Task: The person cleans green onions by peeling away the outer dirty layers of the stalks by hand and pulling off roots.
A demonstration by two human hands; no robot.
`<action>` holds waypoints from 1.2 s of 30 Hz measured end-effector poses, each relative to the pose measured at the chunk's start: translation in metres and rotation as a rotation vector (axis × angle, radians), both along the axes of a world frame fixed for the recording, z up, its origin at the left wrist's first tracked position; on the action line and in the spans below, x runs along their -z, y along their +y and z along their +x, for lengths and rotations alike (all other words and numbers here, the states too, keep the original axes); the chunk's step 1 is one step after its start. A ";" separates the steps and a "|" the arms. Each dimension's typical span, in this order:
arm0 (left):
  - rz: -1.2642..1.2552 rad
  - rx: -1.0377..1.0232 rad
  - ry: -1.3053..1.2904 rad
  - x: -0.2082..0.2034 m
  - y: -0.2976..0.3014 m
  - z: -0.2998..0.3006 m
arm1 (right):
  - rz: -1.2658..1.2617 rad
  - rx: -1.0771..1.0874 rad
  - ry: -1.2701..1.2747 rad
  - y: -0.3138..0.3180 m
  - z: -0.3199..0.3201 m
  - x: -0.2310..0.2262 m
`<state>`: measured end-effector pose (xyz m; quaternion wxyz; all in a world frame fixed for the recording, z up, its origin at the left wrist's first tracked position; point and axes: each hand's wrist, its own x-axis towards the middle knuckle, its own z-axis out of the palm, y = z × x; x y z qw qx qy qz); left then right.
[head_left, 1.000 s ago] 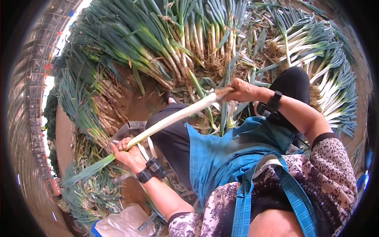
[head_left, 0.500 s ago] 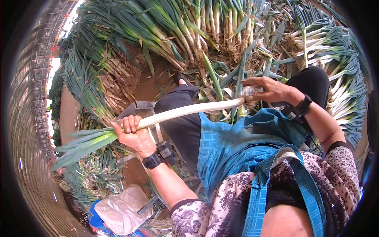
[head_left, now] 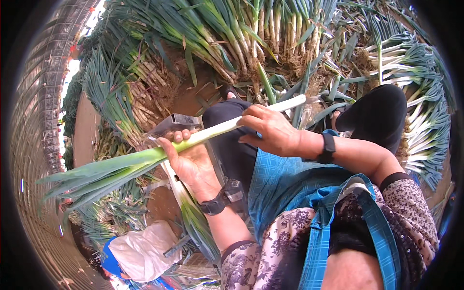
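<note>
The leek [head_left: 212, 132] crosses a dark trouser leg [head_left: 229, 153], leek piles [head_left: 193, 29] beyond.

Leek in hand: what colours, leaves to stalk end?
The leek shades from green to white, best seen in the head view.

The pale pink, purple-flowered fabric blouse [head_left: 292, 227] has dark sleeve cuffs [head_left: 395, 180]. The blue checked cloth apron [head_left: 273, 181] has matching straps [head_left: 315, 251]; the cloth trousers [head_left: 379, 113] are black. A black right wristband [head_left: 328, 147] shows, and a black left wristband [head_left: 212, 206] carries a boxy dark module [head_left: 234, 191].
</note>
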<state>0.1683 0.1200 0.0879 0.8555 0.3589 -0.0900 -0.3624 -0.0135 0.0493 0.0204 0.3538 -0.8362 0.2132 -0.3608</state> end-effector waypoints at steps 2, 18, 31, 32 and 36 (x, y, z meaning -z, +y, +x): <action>-0.036 0.058 -0.025 0.009 0.004 0.001 | 0.044 0.018 -0.047 0.000 0.014 0.001; 0.006 0.064 -0.037 0.034 0.004 -0.014 | -0.154 -0.125 0.122 -0.007 0.019 0.012; 0.020 -0.105 -0.073 0.029 0.029 0.009 | 0.125 0.725 0.134 -0.083 -0.150 0.081; 0.026 -0.123 -0.089 0.026 0.033 0.012 | 0.150 0.805 0.172 -0.093 -0.165 0.083; 0.058 -0.224 -0.124 0.013 0.036 0.019 | 0.329 1.004 0.275 -0.134 -0.222 0.136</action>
